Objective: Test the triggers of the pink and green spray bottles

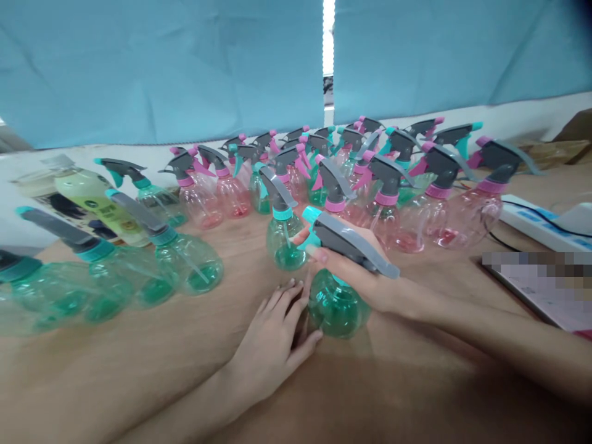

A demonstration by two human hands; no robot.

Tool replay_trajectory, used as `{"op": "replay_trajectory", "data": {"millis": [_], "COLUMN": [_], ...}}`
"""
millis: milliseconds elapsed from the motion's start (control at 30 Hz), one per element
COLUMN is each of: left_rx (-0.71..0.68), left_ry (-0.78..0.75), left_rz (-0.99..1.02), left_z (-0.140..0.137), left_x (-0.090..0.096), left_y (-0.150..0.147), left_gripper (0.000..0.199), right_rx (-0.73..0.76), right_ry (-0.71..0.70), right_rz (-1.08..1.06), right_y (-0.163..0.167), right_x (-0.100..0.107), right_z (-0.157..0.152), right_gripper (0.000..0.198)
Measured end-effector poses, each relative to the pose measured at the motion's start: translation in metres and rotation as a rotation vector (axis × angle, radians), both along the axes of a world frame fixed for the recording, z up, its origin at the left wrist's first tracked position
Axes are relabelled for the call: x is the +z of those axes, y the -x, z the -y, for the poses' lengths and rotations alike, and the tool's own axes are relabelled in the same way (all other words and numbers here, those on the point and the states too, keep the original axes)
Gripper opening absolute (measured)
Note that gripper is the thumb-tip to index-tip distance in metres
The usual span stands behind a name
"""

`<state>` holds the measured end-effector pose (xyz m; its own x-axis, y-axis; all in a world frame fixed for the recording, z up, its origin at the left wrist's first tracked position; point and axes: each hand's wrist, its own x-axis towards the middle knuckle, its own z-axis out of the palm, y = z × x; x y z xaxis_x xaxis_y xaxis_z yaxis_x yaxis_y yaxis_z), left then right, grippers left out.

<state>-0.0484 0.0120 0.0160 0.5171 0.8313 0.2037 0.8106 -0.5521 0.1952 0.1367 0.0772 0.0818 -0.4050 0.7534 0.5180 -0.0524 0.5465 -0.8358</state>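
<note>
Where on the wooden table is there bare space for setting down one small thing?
Bare table lies between the left group of green bottles and the left hand, and also between the right forearm and the pink bottles at right. The far side is crowded, with spray bottles packed close together.

Across the top of the frame we see blue curtains [198, 68]; at upper right, cardboard [576, 132], and below it a white power strip [531, 219].
</note>
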Motion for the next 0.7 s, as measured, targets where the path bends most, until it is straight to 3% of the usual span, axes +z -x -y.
{"op": "replay_trajectory", "data": {"millis": [700], "left_rx": [0.003], "left_ry": [-0.002], "left_rz": [0.026], "left_z": [0.0003], "left_x": [-0.0004], "left_y": [-0.0005], "left_gripper": [0.04], "right_rx": [0.011], "right_ry": [-0.026], "right_rz": [0.005], "right_y": [-0.0018], "right_x": [-0.0018], "right_z": [-0.0016], "right_gripper": [0.007]}}
